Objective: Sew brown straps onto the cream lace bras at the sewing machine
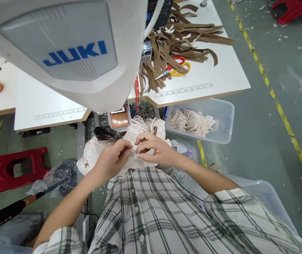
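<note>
Pale, lace-like fabric (94, 150) lies bunched over the lap and below the machine. My left hand (113, 157) pinches an edge of this fabric between thumb and fingertips. Close to its right, my right hand (153, 148) has thumb and fingers curled together at a small white strip or fold of the fabric. The two sets of fingertips are a short gap apart. A small brown tab (155, 130) shows on the fabric just above my right hand, and a brown cross mark (86, 164) is on its left part.
A white JUKI sewing machine (61, 53) looms above the hands. Brown strips (190, 38) and red-and-yellow scissors (176, 68) lie on the white table (227, 76). A clear bin (226, 121) holds pale pieces at the right. A red stool (13, 169) stands at the left.
</note>
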`<state>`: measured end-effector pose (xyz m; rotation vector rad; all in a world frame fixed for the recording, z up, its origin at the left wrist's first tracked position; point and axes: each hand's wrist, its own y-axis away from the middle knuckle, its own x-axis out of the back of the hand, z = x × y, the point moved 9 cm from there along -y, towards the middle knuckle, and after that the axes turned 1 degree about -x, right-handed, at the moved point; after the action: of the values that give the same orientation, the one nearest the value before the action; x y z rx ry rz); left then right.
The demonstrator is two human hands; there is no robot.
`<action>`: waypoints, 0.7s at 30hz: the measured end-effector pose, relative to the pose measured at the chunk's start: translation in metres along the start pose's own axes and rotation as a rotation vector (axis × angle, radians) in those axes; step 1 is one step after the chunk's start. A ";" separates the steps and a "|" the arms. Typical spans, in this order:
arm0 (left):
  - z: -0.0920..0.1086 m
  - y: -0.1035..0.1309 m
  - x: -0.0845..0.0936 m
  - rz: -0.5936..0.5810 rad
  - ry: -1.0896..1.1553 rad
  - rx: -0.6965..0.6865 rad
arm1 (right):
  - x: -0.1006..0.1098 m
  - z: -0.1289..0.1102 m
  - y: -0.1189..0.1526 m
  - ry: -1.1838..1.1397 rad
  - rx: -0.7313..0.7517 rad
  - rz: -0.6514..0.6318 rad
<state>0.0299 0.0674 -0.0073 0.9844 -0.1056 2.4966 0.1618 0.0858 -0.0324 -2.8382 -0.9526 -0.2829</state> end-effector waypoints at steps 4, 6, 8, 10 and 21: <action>0.011 0.000 0.005 0.027 -0.035 -0.041 | -0.020 -0.024 -0.001 0.121 0.136 -0.140; 0.015 -0.001 0.009 0.050 -0.007 -0.069 | -0.022 -0.028 -0.001 0.152 0.163 -0.139; 0.016 -0.001 0.012 0.054 0.032 -0.069 | -0.021 -0.032 -0.001 0.189 0.210 -0.113; 0.014 0.000 0.014 0.042 0.049 -0.037 | -0.021 -0.036 0.001 0.239 0.285 -0.070; -0.008 -0.018 0.000 -0.024 0.087 0.181 | -0.013 -0.027 0.000 0.286 0.257 0.286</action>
<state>0.0324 0.0852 -0.0145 0.9383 0.1610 2.5573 0.1481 0.0728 -0.0094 -2.5624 -0.4817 -0.4779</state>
